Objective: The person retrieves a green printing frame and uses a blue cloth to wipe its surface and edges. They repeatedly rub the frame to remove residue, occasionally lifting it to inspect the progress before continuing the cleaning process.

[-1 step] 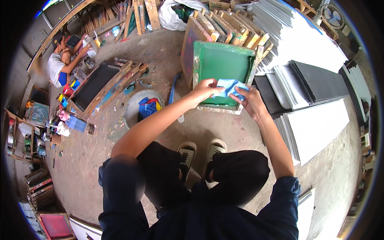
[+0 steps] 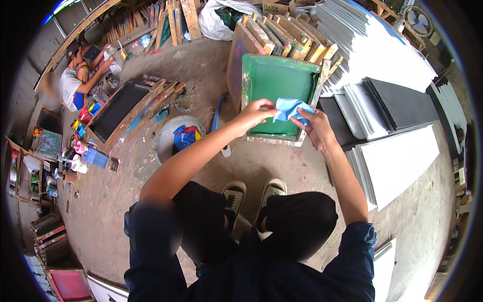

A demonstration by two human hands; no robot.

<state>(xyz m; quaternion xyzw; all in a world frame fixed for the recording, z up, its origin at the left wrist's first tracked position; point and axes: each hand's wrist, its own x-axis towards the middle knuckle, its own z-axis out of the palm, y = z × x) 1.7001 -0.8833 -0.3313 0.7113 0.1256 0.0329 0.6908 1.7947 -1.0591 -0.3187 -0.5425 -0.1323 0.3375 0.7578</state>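
Observation:
Between my two hands hangs a small, crumpled light-blue cloth point(image 2: 288, 106), raised in front of a green-meshed screen printing frame point(image 2: 279, 75). My left hand point(image 2: 255, 116) pinches the cloth's left edge between thumb and fingers. On the other side my right hand point(image 2: 318, 128) grips the cloth's right end, its thumb lying over the fabric. The green frame stands leaning against a row of wooden-edged frames point(image 2: 287, 32); its lower middle is partly covered by the cloth and hands.
To the left of the green frame, a round tub point(image 2: 166, 136) holds red, blue and yellow cloths. Black-meshed frames point(image 2: 121, 108) lean farther left, near paint containers point(image 2: 95, 156) and a seated person point(image 2: 75, 83). White panels point(image 2: 397, 166) and black panels point(image 2: 402, 103) are stacked at right.
The cloth and my left fingers have shifted slightly to the right, and the fabric's folds have changed a little. Both hands keep their hold.

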